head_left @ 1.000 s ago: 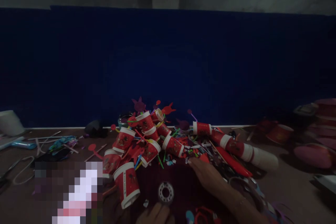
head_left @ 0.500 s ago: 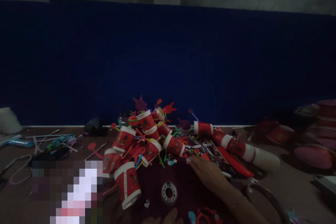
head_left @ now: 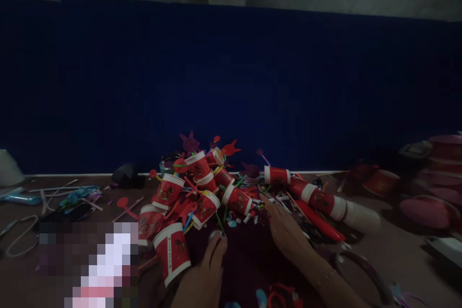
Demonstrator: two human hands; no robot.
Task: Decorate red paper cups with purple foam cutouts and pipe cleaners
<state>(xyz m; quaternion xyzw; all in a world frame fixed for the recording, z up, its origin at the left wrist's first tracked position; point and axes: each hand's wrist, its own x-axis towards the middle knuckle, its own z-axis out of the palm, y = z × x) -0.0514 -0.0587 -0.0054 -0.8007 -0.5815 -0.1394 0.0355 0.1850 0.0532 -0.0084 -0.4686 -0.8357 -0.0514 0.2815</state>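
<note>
My left hand [head_left: 204,269] is closed around a small whitish ring like a tape roll [head_left: 217,235], mostly covered by the fingers. Beside it lies a red paper cup [head_left: 172,254] with a white rim, tipped over. My right hand [head_left: 285,226] stretches its fingers into the loose paper scraps [head_left: 258,211], and nothing shows in its grasp. Several more red cups [head_left: 205,207] are heaped beyond both hands, with coloured straws and red cut-outs such as a rabbit-shaped piece [head_left: 190,142] sticking out of them.
A row of nested red cups [head_left: 327,201] lies right of centre behind a long red packet [head_left: 319,221]. Red scissors [head_left: 283,296] rest at the near edge, and a dark ring [head_left: 363,269] lies to their right. A blue partition [head_left: 231,82] closes the back.
My left hand has come up from the bottom edge and taken hold of the whitish ring that lay on the dark surface. My right hand has reached slightly farther into the scraps.
</note>
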